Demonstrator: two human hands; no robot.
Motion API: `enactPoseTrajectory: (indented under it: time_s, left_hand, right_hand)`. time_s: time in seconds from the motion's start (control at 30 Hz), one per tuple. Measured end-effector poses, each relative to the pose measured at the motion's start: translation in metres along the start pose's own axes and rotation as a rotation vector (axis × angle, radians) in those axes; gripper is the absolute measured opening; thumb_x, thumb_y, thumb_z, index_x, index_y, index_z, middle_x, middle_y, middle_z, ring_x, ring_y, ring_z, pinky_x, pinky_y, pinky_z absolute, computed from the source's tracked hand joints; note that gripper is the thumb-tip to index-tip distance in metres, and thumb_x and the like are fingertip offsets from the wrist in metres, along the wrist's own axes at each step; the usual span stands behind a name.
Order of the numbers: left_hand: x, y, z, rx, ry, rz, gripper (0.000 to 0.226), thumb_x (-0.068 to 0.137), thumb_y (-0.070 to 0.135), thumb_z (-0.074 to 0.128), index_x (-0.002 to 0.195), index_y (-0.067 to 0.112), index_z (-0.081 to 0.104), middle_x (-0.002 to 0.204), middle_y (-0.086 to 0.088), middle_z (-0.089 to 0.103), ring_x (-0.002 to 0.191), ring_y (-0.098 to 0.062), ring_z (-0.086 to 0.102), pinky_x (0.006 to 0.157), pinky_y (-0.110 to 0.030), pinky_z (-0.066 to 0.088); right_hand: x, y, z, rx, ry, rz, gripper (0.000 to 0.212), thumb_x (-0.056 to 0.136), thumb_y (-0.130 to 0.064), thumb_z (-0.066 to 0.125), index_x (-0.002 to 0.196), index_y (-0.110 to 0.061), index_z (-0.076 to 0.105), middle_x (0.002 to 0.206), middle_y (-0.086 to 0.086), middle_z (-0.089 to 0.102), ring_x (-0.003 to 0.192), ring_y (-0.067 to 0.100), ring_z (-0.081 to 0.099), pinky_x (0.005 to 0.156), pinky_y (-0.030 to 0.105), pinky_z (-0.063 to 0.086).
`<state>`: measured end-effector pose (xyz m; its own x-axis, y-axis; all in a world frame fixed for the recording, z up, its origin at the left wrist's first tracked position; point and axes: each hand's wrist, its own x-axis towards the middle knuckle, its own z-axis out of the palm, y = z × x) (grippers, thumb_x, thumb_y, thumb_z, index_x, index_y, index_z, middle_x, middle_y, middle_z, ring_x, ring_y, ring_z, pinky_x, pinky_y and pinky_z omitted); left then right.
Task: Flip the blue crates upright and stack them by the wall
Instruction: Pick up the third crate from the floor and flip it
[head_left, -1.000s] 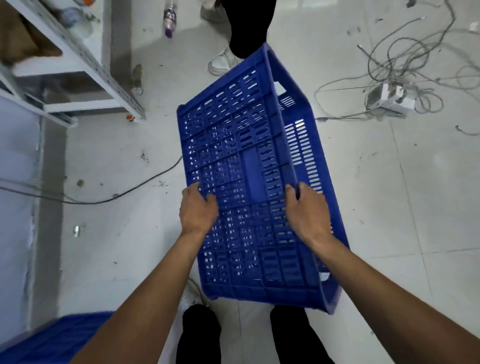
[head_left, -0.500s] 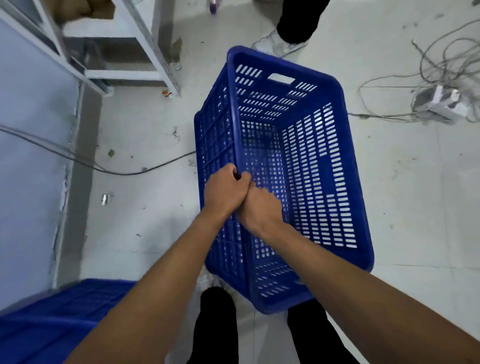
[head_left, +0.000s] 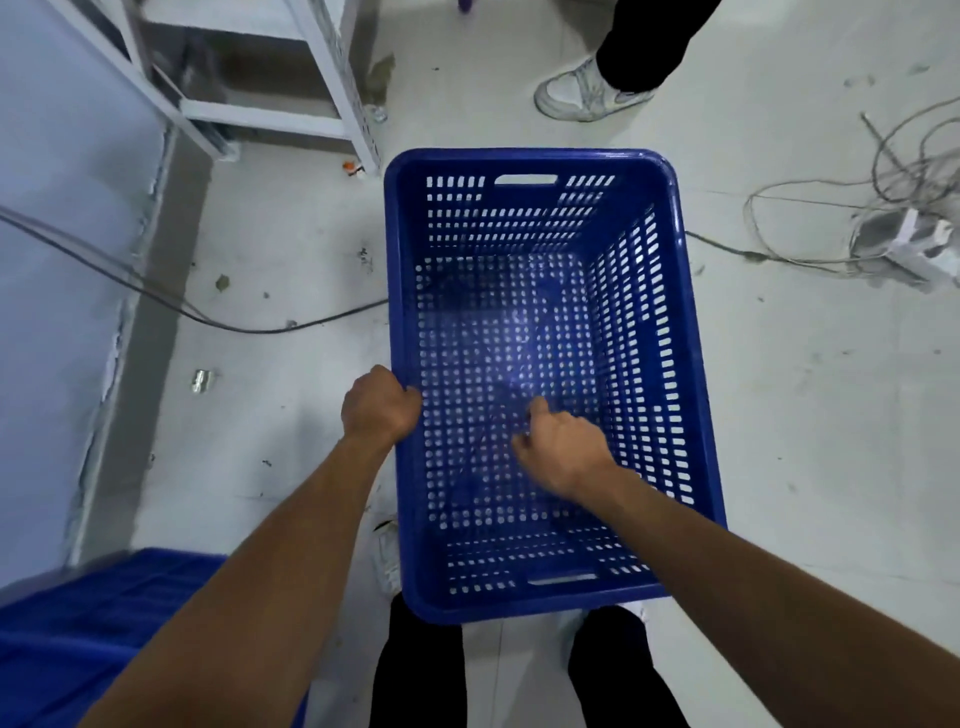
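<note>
I'm judging the flip done: my left hand (head_left: 381, 410) is gripping the left rim of the blue crate (head_left: 519, 322), mouth-up before my legs, while my right hand (head_left: 562, 448) is hovering loose and empty inside, needing a rim grip before carrying it to the wall (head_left: 52, 260).

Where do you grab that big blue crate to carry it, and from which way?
Probably by the thick rim of the two long sides, one hand each, coming from above. The blue crate is open side up, so its rim is free all round. The left hand grips the left rim; the right hand hovers over the inside, holding nothing, so the right rim suits it.
</note>
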<state>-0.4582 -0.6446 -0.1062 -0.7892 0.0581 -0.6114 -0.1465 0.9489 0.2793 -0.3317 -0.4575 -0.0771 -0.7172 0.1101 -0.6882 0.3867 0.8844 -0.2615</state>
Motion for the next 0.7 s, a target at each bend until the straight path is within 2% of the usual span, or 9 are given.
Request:
enactPoseTrajectory:
  time_s: [0.1, 0.2, 0.33, 0.4, 0.47, 0.57, 0.63, 0.7]
  left_hand:
    - [0.015, -0.009, -0.001, 0.067, -0.059, -0.047, 0.024, 0.094, 0.025, 0.053, 0.077, 0.009, 0.055, 0.073, -0.003, 0.057, 0.063, -0.017, 0.053, 0.054, -0.027, 0.042]
    - [0.03, -0.018, 0.003, 0.093, -0.079, -0.083, 0.019, 0.095, 0.025, 0.053, 0.086, 0.009, 0.056, 0.073, -0.001, 0.054, 0.066, -0.017, 0.053, 0.063, -0.03, 0.046]
    - [0.037, -0.025, 0.012, 0.069, -0.054, -0.105, 0.021, 0.095, 0.023, 0.052, 0.076, 0.015, 0.046, 0.073, 0.001, 0.052, 0.063, -0.015, 0.051, 0.057, -0.029, 0.045]
    - [0.036, -0.027, 0.017, 0.031, -0.039, -0.111, 0.016, 0.095, 0.024, 0.05, 0.087, 0.014, 0.042, 0.078, 0.001, 0.051, 0.065, -0.015, 0.051, 0.056, -0.03, 0.042]
    - [0.034, -0.033, 0.023, 0.064, -0.01, -0.056, 0.018, 0.098, 0.028, 0.045, 0.1, 0.013, 0.036, 0.089, -0.002, 0.051, 0.069, -0.019, 0.052, 0.062, -0.034, 0.042]
    - [0.032, -0.045, 0.035, 0.117, 0.043, 0.05, 0.02, 0.102, 0.034, 0.035, 0.102, 0.015, 0.032, 0.096, -0.007, 0.053, 0.068, -0.02, 0.052, 0.062, -0.036, 0.041]
    - [0.033, -0.049, 0.042, 0.066, 0.082, 0.042, 0.019, 0.102, 0.037, 0.032, 0.101, 0.018, 0.031, 0.094, -0.005, 0.054, 0.068, -0.018, 0.053, 0.059, -0.034, 0.04]
    - [0.035, -0.051, 0.048, 0.033, 0.118, 0.044, 0.017, 0.102, 0.036, 0.032, 0.099, 0.02, 0.03, 0.09, -0.003, 0.054, 0.063, -0.014, 0.051, 0.051, -0.027, 0.035]
  right_hand:
    - [0.006, 0.039, -0.003, -0.118, 0.027, 0.001, 0.046, 0.099, -0.033, 0.037, 0.136, -0.006, 0.037, 0.125, 0.014, 0.057, 0.106, 0.033, 0.059, 0.079, 0.039, 0.047]
    - [0.01, 0.081, -0.007, -0.119, 0.055, 0.051, 0.028, 0.096, -0.023, 0.039, 0.118, -0.007, 0.045, 0.119, 0.015, 0.055, 0.107, 0.032, 0.053, 0.087, 0.04, 0.044]
    - [0.021, 0.119, -0.011, -0.123, 0.178, 0.184, 0.021, 0.089, -0.019, 0.048, 0.107, -0.008, 0.044, 0.109, 0.013, 0.05, 0.1, 0.033, 0.054, 0.078, 0.04, 0.045]
    - [0.028, 0.127, -0.012, -0.11, 0.286, 0.234, 0.02, 0.088, -0.016, 0.051, 0.104, -0.006, 0.044, 0.106, 0.014, 0.047, 0.089, 0.032, 0.053, 0.069, 0.04, 0.045]
    - [0.035, 0.133, -0.011, -0.102, 0.443, 0.254, 0.017, 0.088, -0.013, 0.051, 0.101, -0.004, 0.044, 0.1, 0.014, 0.045, 0.08, 0.029, 0.048, 0.064, 0.044, 0.047]
    - [0.043, 0.147, -0.008, 0.085, 0.621, 0.368, 0.024, 0.096, -0.021, 0.045, 0.111, -0.003, 0.044, 0.103, 0.015, 0.045, 0.084, 0.031, 0.049, 0.062, 0.044, 0.046]
    - [0.047, 0.158, 0.004, 0.175, 0.637, 0.424, 0.031, 0.102, -0.031, 0.035, 0.112, -0.002, 0.044, 0.103, 0.017, 0.05, 0.087, 0.035, 0.052, 0.062, 0.04, 0.043]
    - [0.051, 0.164, 0.018, 0.23, 0.607, 0.446, 0.033, 0.104, -0.037, 0.027, 0.105, -0.008, 0.042, 0.092, 0.014, 0.057, 0.075, 0.035, 0.055, 0.063, 0.04, 0.042]
